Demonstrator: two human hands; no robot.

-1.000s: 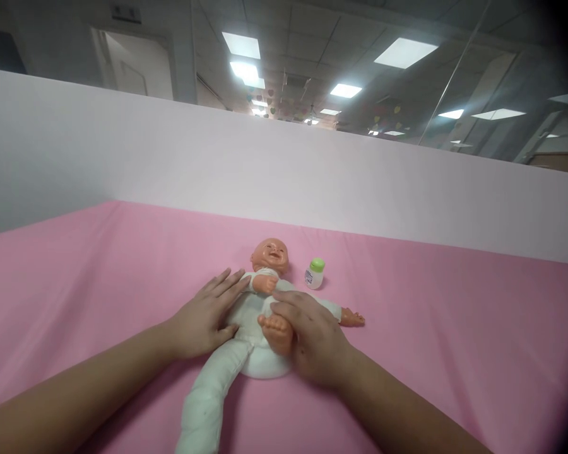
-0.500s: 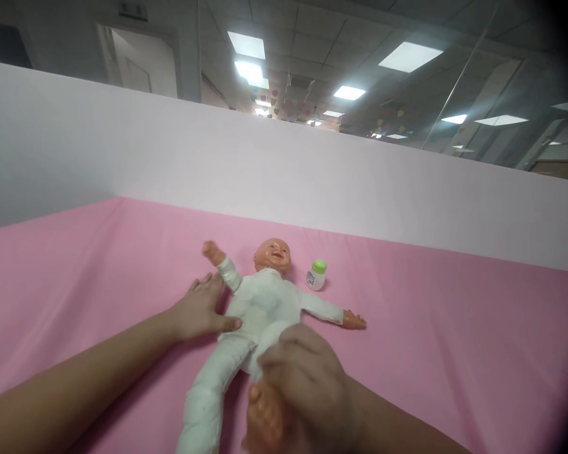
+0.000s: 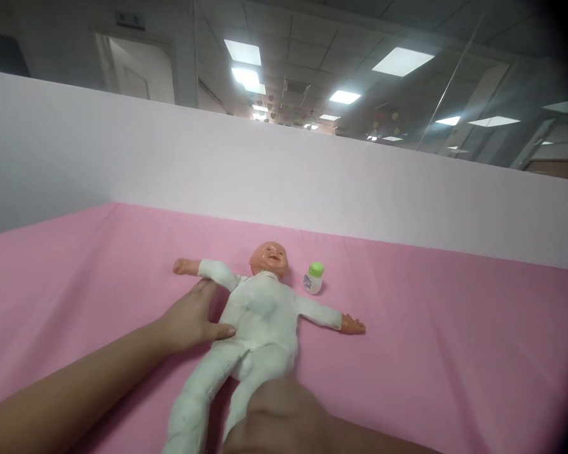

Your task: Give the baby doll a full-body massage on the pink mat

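Note:
A baby doll [image 3: 265, 309] with a white cloth body lies on its back on a pink mat [image 3: 430, 334]. At its side rests my left hand [image 3: 192, 318], thumb laid on the doll's hip and the other fingers stretched out under its raised arm. My right hand [image 3: 284, 416], somewhat smeared by motion, is curled around the doll's lower leg at the bottom edge. The foot of that leg is hidden by the hand. Beside the doll's head stands a small clear bottle [image 3: 313, 279] with a green cap.
A white padded wall [image 3: 274, 170] borders the mat at the back and left. Beyond it are glass, a doorway [image 3: 139, 66] and lit ceiling panels.
The leg in my right hand has gone from bent up, foot showing, to lying straighter and lower. The doll's arm near my left hand has dropped outward to the left.

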